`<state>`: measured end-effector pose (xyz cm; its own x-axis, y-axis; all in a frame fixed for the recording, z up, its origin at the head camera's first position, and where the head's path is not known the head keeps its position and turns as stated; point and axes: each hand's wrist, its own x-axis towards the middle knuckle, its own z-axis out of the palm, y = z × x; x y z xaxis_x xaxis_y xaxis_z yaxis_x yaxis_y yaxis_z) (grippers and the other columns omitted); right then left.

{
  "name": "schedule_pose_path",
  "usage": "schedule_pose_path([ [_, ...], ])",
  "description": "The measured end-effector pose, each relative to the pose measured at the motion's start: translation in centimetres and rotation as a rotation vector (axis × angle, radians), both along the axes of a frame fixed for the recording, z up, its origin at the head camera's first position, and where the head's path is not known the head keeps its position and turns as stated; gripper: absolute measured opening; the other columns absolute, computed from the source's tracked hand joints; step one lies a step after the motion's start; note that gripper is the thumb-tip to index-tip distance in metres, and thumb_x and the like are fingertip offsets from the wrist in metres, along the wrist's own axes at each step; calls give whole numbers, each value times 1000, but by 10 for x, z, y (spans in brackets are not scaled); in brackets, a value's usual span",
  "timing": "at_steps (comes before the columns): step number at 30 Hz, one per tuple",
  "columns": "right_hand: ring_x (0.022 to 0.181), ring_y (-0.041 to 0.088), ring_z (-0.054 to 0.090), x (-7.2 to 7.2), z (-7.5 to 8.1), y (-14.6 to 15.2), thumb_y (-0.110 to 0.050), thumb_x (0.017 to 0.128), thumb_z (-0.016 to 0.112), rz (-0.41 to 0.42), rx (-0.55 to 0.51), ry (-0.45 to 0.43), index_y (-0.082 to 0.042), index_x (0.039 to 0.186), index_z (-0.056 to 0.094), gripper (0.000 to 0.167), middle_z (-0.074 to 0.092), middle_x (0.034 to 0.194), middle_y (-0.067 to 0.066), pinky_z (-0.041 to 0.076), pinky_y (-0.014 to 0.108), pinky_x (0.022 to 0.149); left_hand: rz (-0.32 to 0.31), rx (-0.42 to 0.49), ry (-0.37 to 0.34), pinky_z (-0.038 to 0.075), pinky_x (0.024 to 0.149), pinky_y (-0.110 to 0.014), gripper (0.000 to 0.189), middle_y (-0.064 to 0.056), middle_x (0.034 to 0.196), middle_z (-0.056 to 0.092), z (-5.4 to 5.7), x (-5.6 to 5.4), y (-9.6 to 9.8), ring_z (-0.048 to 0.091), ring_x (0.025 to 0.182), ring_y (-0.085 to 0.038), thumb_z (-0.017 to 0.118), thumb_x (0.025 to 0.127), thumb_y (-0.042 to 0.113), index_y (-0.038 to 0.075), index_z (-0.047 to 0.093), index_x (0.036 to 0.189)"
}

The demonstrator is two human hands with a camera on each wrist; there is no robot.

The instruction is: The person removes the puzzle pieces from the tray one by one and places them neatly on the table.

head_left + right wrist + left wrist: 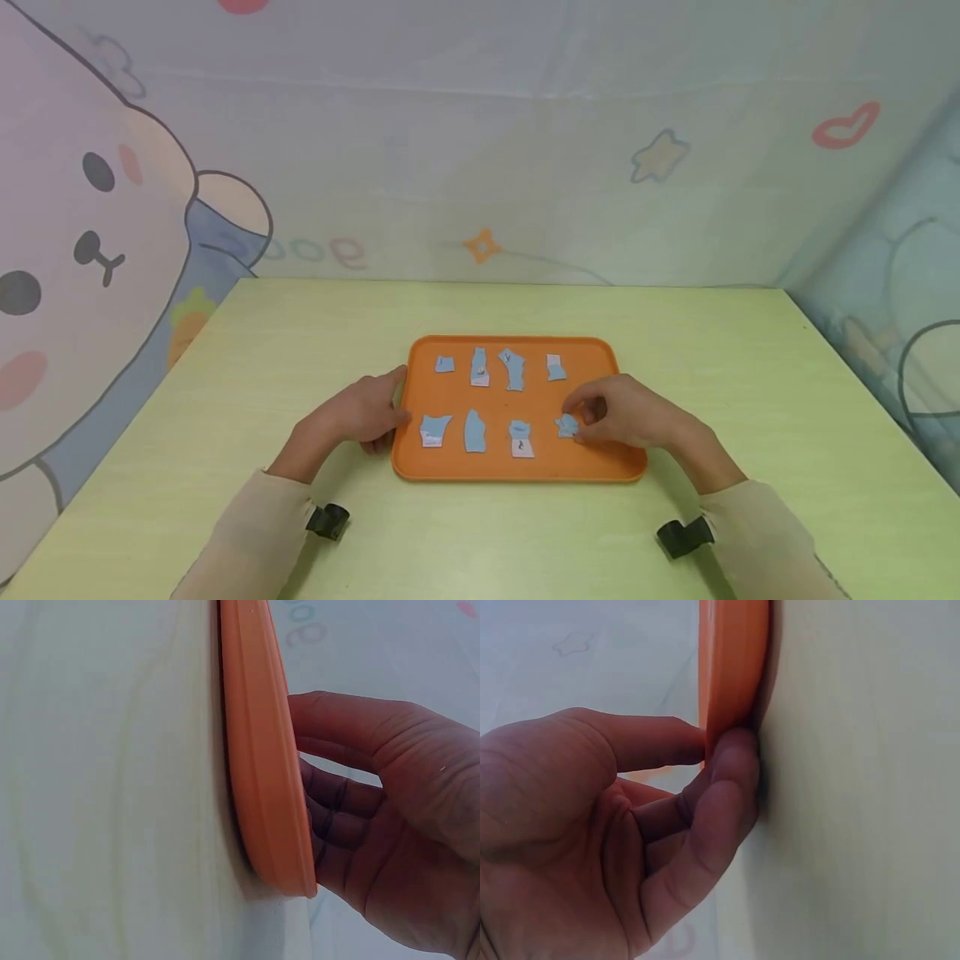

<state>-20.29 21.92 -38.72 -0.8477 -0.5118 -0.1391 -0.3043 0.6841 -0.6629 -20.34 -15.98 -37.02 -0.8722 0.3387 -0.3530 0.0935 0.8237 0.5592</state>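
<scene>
An orange tray (506, 477) lies on the table with several torn scraps of light blue and white paper in two rows. My left hand (365, 408) grips its left rim; in the left wrist view, the thumb lies against the rim and curled fingers sit at its outer side. Over the tray's right part, my right hand (626, 410) has thumb and index finger around a small crumpled blue paper scrap (567, 426) at the front right. The tray wall (266, 765) hides those fingertips in the right wrist view.
Other scraps include a blue-and-white piece (521, 439), a narrow blue piece (475, 432) and a bent blue piece (513, 369). The pale yellow-green table (495, 533) extends around the tray. A printed cloth (465, 167) hangs behind it.
</scene>
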Motion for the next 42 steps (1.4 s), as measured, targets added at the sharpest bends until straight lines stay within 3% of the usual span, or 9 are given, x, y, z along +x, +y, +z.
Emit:
schedule_pose_path([
  [6, 79, 15, 58, -2, -1, 0, -16, 88, 83, 17, 14, 24, -9, 114, 76, 28, 63, 82, -4, 49, 24, 70, -7, 26, 4, 55, 51, -33, 73, -9, 65, 64, -1, 1, 1, 61, 51, -19, 53, 103, 6, 0, 16, 166],
  [20, 80, 16, 61, -4, 2, 7, -19, 87, 84, -11, -35, 32, -10, 111, 75, 27, 65, 83, -2, 52, 25, 71, -39, 41, 13, 57, 50, -34, 61, -10, 66, 64, 0, 0, 3, 63, 50, -21, 51, 101, 2, 0, 27, 157],
  [29, 78, 17, 57, -8, 7, 24, -13, 90, 79, -86, -70, 74, -7, 119, 74, 30, 60, 82, 0, 48, 25, 68, -46, 49, 19, 56, 48, -33, 49, -10, 64, 64, 0, 0, 3, 63, 48, -20, 50, 99, 0, -1, 35, 146],
  [42, 52, 9, 36, -16, 4, 44, -16, 94, 74, -194, -106, 19, -6, 129, 68, 36, 42, 62, -5, 32, 23, 49, -55, 51, 22, 55, 48, -33, 46, -8, 63, 62, 0, 0, 3, 61, 48, -19, 50, 97, -1, 1, 38, 142],
])
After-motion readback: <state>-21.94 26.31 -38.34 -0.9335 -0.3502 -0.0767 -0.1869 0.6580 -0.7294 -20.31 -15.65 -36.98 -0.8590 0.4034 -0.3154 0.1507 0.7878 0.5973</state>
